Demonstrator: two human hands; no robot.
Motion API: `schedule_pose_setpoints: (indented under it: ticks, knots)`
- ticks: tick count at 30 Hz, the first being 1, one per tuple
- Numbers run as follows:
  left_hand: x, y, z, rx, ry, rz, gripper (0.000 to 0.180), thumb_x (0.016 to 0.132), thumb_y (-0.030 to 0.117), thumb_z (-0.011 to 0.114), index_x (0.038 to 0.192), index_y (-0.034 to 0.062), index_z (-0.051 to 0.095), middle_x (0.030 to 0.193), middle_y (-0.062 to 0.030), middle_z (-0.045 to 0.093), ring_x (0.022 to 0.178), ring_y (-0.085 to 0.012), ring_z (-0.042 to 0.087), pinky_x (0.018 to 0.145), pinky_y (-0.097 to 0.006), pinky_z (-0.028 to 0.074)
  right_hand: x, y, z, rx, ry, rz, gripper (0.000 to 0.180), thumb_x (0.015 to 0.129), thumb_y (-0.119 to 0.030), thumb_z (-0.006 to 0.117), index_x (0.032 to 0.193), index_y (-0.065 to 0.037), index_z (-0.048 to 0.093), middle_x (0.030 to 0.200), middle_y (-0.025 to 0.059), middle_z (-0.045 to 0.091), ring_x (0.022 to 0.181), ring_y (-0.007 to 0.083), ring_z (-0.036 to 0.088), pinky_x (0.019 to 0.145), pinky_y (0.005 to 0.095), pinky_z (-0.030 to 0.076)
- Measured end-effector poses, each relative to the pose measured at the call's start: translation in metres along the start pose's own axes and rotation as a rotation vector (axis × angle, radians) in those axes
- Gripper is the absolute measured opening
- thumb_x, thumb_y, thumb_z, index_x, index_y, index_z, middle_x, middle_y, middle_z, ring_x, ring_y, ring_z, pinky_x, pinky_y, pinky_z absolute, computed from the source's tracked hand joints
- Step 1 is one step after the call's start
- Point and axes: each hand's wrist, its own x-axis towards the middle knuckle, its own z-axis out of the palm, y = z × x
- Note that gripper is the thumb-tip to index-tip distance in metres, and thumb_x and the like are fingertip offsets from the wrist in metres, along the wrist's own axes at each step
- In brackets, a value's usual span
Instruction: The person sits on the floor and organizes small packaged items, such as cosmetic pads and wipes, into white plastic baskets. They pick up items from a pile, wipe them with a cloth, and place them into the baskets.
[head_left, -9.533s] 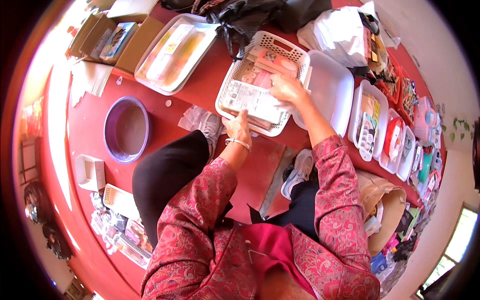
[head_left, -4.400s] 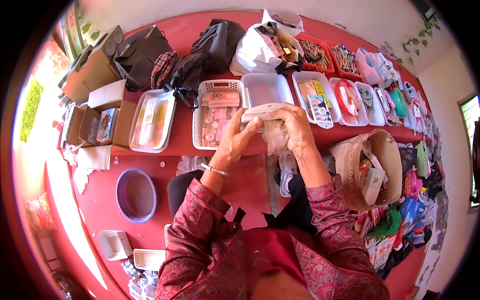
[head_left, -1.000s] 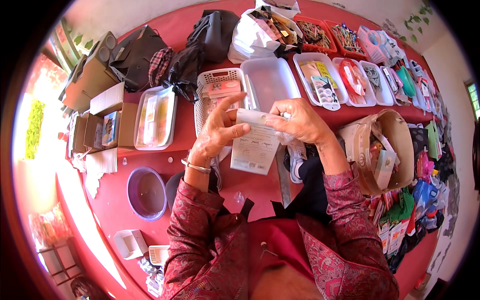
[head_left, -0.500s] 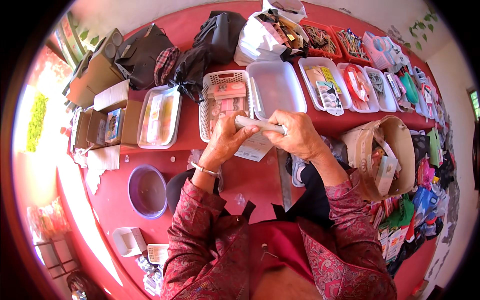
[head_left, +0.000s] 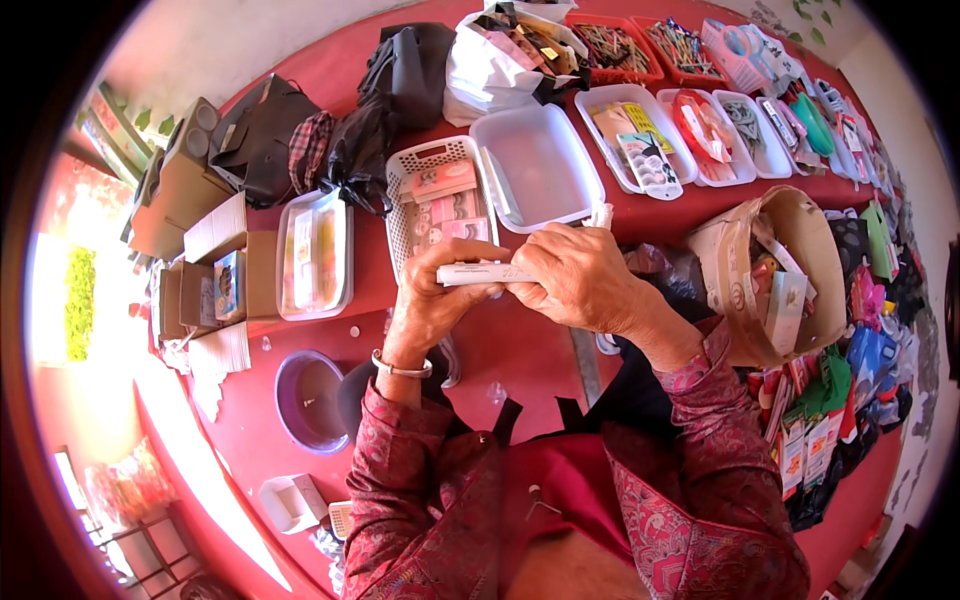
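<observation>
In front of my chest, both hands hold a slim white packet (head_left: 472, 274) with small dark print along one side. My left hand (head_left: 425, 300) grips its left end between thumb and fingers. The fingers of my right hand (head_left: 585, 275) close over its right end and hide it. A pale, crumpled-looking tip (head_left: 601, 214) sticks out beyond my right hand; whether it belongs to the packet I cannot tell. Just behind my hands stands a white perforated basket (head_left: 400, 200) with pink packs of false lashes (head_left: 455, 207). Beside it is a white plastic tray (head_left: 540, 160) with a pale flat piece along its left side.
More trays with small goods (head_left: 650, 150) line the red ledge, below red baskets of pencil-like sticks (head_left: 612, 50). An opened cardboard carton (head_left: 722, 290) stands right, a purple basin (head_left: 310, 400) left. Black bags (head_left: 265, 140) and a small opened box (head_left: 230, 275) are at back left.
The packet has turned so its printed side shows, and my right hand has moved over its end. The pale sheet below my hands is out of sight. The whole view has shifted slightly.
</observation>
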Motion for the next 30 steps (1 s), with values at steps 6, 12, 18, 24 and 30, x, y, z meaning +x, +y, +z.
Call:
schedule_pose_setpoints:
  ticks: [6, 12, 18, 24, 30]
  knots:
    - [-0.001, -0.011, 0.001, 0.152, 0.043, 0.014, 0.012, 0.073, 0.007, 0.069, 0.082, 0.0022, 0.063, 0.071, -0.0037, 0.063, 0.066, -0.0092, 0.059, 0.059, -0.023, 0.046, 0.006, 0.007, -0.008, 0.148, -0.118, 0.146, 0.027, 0.069, -0.024, 0.067, 0.080, -0.004, 0.052, 0.066, 0.0063, 0.056, 0.065, 0.0235, 0.058, 0.056, 0.0357, 0.045]
    - [0.003, -0.013, 0.007, 0.307, 0.185, -0.076, 0.015, 0.071, 0.012, 0.070, 0.080, 0.0025, 0.063, 0.063, -0.0070, 0.062, 0.058, -0.0128, 0.059, 0.056, -0.025, 0.046, 0.017, 0.026, -0.025, 0.608, 0.321, 0.616, 0.022, 0.078, -0.020, 0.067, 0.084, -0.001, 0.057, 0.063, 0.0090, 0.060, 0.055, 0.0081, 0.056, 0.050, 0.0265, 0.045]
    - [0.009, -0.031, 0.017, 0.354, 0.241, -0.038, 0.018, 0.073, 0.014, 0.067, 0.085, 0.0021, 0.061, 0.062, -0.0104, 0.062, 0.051, -0.0151, 0.058, 0.051, -0.028, 0.046, 0.033, 0.002, 0.024, 0.146, 0.353, 0.196, 0.006, 0.077, -0.007, 0.060, 0.083, -0.005, 0.057, 0.074, 0.0087, 0.060, 0.066, 0.0234, 0.060, 0.056, 0.0324, 0.048]
    - [0.012, -0.031, -0.019, 0.119, 0.081, -0.210, 0.030, 0.072, 0.020, 0.069, 0.086, -0.0039, 0.059, 0.068, -0.0124, 0.063, 0.061, -0.0171, 0.060, 0.058, -0.030, 0.047, 0.016, 0.077, -0.002, 0.239, -0.067, 0.658, 0.020, 0.081, -0.023, 0.059, 0.083, -0.003, 0.063, 0.066, 0.0094, 0.062, 0.058, 0.0160, 0.058, 0.054, 0.0291, 0.044]
    - [0.042, -0.045, -0.039, 0.563, -0.105, 0.070, 0.031, 0.069, 0.022, 0.069, 0.091, 0.0018, 0.060, 0.069, -0.0155, 0.061, 0.065, -0.0263, 0.061, 0.061, -0.033, 0.047, 0.044, 0.050, 0.019, 0.361, -0.422, 0.415, 0.028, 0.078, -0.022, 0.061, 0.092, 0.003, 0.063, 0.074, 0.0102, 0.063, 0.066, 0.0156, 0.058, 0.066, 0.0287, 0.046]
